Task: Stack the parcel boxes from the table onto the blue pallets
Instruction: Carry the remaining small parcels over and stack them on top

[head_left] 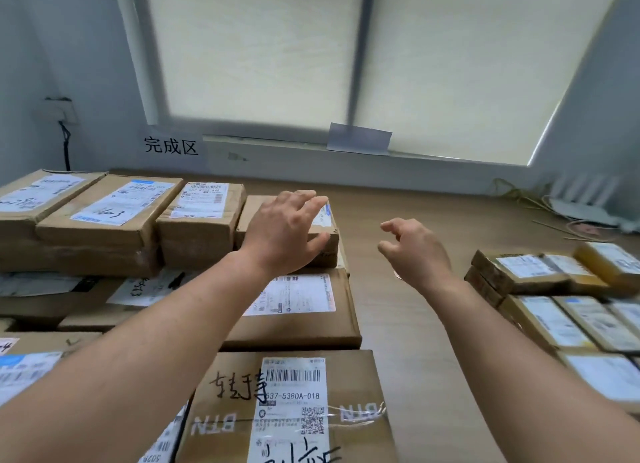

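Several brown cardboard parcel boxes with white shipping labels lie stacked at the left and centre. My left hand [284,228] rests flat on top of a small box [327,244] at the back right corner of that stack, fingers spread and relaxed. My right hand [414,251] hovers in the air to the right of that box, fingers loosely curled, holding nothing. Below the small box lies a flat labelled box [311,310], and nearest me a large box [294,407] with handwriting and BTN tape. The blue pallets are hidden under the boxes.
A second group of labelled boxes [561,306] lies at the right. Bare wood-coloured floor [408,324] runs between the two groups. A wall sign [171,146] hangs under the blinded window; cables and a white device [585,209] lie at the far right.
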The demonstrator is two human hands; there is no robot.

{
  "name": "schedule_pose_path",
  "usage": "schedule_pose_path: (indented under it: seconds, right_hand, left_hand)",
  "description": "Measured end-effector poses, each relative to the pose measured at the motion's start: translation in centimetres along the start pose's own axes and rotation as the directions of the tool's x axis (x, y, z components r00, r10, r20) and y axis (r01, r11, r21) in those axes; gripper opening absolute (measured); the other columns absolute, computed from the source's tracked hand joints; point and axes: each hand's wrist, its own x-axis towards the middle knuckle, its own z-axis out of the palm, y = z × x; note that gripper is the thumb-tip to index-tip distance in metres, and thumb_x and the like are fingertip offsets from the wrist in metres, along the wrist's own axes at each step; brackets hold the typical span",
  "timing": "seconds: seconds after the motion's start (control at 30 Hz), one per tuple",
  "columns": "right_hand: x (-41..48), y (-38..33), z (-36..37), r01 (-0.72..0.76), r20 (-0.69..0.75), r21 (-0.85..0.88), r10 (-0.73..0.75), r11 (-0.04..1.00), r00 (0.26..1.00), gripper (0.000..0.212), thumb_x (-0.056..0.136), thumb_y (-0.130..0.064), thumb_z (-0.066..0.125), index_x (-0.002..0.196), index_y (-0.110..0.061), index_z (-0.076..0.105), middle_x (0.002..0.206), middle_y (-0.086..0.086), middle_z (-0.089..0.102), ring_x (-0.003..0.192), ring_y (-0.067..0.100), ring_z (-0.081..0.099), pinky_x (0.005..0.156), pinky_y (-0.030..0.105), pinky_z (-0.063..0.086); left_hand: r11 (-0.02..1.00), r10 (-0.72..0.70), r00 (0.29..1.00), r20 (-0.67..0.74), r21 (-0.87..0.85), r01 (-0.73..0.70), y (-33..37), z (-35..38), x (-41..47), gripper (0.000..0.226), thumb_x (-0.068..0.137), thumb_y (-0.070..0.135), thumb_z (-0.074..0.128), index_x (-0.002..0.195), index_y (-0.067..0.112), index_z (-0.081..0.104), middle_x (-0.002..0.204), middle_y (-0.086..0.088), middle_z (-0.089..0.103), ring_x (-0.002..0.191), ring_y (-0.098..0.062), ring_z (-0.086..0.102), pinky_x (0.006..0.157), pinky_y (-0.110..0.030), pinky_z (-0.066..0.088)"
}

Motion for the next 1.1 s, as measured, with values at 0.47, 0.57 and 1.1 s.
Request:
schedule_pose_path:
  seconds: [0.47,0.57,1.1]
  right_hand:
    - [-6.7,8.2,-5.5,-0.033,-0.13,-0.241,0.001,0.97,0.991,0.043,0.09,-0.022,0.052,0.133,-0.022,0.054,0.126,0.004,0.053,0.118,0.022,0.049,0.09,0.031,0.04]
    - [-8.6,11.2,-6.7,-0.049,-0.129,-0.263,0.015,0.963,0.992,0.044,0.09,-0.022,0.052,0.135,-0.022,0.053,0.126,0.005,0.053,0.117,0.023,0.049,0.09,0.032,0.041]
    - [-18.0,30.4,-10.7,-0.101,0.014,-0.201,0.106,0.974,0.994,0.041,0.095,-0.027,0.048,0.135,-0.025,0.048,0.129,0.002,0.051,0.116,0.019,0.049,0.087,0.031,0.045]
  left_hand:
    - [0.979,0.201,0.978,0.052,-0.039,-0.199,12.1,3.1,0.9,0.056,0.083,0.053,0.049,0.121,0.013,0.061,0.129,-0.008,0.057,0.118,-0.03,0.052,0.095,-0.041,0.038]
    - [0.979,0.196,0.978,0.075,-0.066,-0.191,15.6,4.7,0.3,0.053,0.087,0.05,0.055,0.127,0.015,0.056,0.136,-0.005,0.052,0.124,-0.026,0.046,0.098,-0.038,0.033]
    - [0.98,-0.036,0.954,0.299,-0.174,0.092,35.6,12.6,-7.2,0.057,0.091,0.052,0.046,0.139,0.023,0.041,0.137,0.005,0.047,0.125,-0.018,0.042,0.101,-0.03,0.03]
